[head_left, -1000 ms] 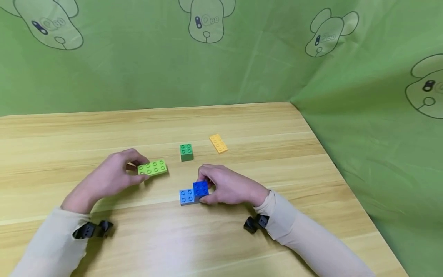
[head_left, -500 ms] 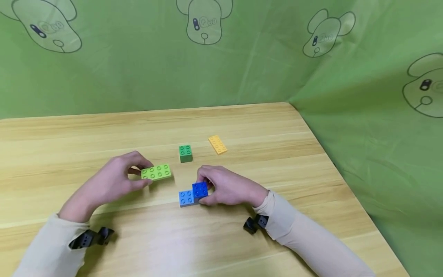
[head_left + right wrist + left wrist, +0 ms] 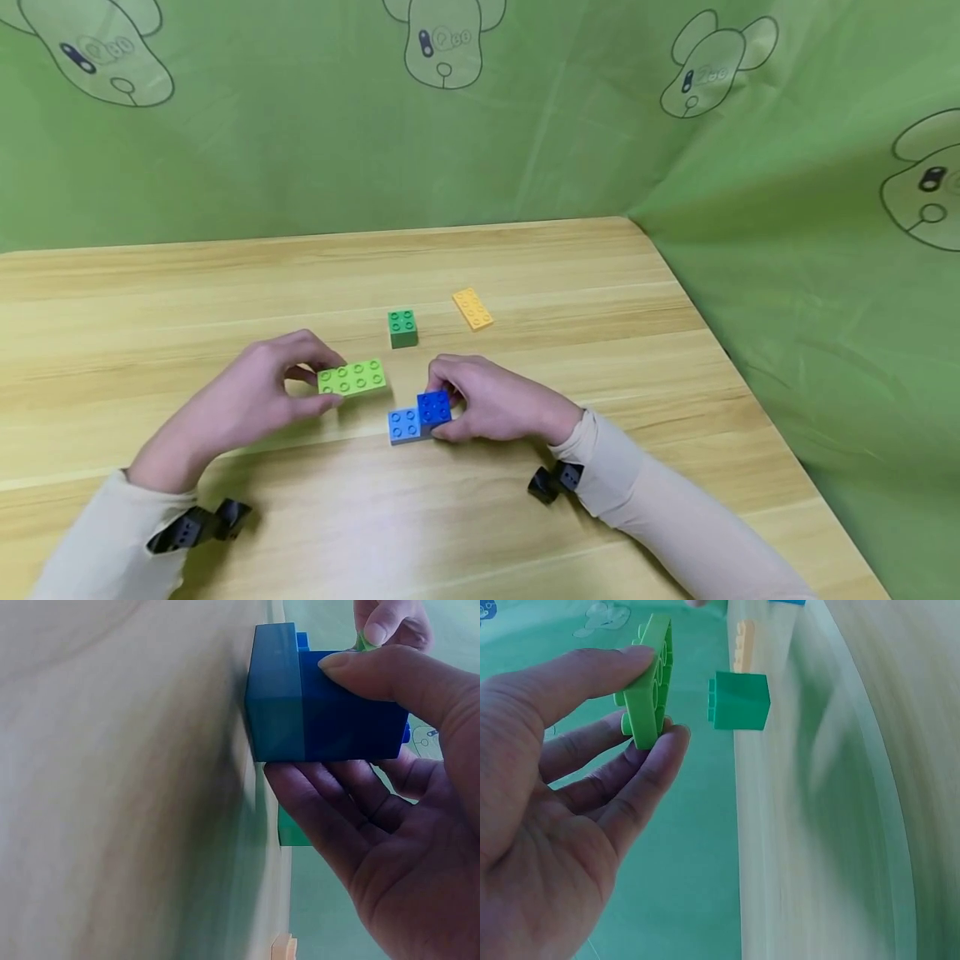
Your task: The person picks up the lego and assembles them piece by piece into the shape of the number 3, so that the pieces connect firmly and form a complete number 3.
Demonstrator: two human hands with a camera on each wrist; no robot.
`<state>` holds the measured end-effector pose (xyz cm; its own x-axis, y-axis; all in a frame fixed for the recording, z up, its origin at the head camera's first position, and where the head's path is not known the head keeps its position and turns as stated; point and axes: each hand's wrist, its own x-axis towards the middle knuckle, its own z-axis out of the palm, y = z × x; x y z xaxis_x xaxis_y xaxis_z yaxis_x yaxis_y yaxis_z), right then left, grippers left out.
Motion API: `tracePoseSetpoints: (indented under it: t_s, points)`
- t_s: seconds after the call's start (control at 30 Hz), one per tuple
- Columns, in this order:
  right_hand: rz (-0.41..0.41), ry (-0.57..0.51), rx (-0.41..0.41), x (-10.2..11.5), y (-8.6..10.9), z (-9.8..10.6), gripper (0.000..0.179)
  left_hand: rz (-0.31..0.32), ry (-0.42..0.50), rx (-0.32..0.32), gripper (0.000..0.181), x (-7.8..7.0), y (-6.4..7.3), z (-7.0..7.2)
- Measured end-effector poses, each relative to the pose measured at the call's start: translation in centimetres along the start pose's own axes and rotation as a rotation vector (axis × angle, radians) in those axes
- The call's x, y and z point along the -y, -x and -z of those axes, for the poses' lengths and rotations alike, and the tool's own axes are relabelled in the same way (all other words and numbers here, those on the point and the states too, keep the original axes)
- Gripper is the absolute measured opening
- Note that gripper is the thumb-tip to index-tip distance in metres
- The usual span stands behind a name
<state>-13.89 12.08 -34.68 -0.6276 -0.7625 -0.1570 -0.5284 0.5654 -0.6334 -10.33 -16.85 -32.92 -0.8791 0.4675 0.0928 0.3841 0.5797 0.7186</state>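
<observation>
Over the last second the lime brick (image 3: pixel 352 378) has travelled rightward and slightly down the head view, carried by the left hand (image 3: pixel 251 396); it now hangs just left of the middle of the frame, studs up, with its shadow falling on the surface (image 3: pixel 600 333), so it appears to be lifted clear; the left fingers (image 3: pixel 649 784) and thumb pinch it by its left end, the gap between them only as wide as the brick. The right hand (image 3: pixel 498 404) has not shifted; near the centre of the frame its fingers (image 3: pixel 311 814) and thumb hold the dark blue brick (image 3: pixel 434 408) from either side; that brick sits on the right half of the light blue brick (image 3: pixel 403 426), and the right wrist view shows the two meeting without a visible gap. The light blue brick's left studs are bare, and the lime brick is near them, up and to the left in the frame, but apart; the change, as I judge it, brings the two held pieces closer without yet joining them. The green brick (image 3: pixel 402 329) and the yellow plate (image 3: pixel 472 309), above centre, lie untouched where they were.
</observation>
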Motion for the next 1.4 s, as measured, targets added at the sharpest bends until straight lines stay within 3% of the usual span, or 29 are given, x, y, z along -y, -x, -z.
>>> tracePoseSetpoints:
  t_s: [0.3,0.57,0.73,1.4]
  points:
    - [0.001,-0.018,0.004,-0.1,0.0,0.1,0.031,-0.07,0.031,-0.003,0.029,-1.1,-0.1,-0.5]
    - [0.003,-0.021,0.004,-0.1,0.0,0.2,0.031,-0.11,0.12,-0.079,0.032,-1.4,0.1,-1.3]
    - [0.008,-0.024,0.006,-0.1,-0.1,0.0,0.031,-0.116,0.173,-0.091,0.033,-1.5,0.4,-2.0]
    - [0.003,-0.02,0.002,-0.3,-0.2,-0.1,0.035,-0.131,0.156,-0.075,0.034,-2.8,-0.3,-3.7]
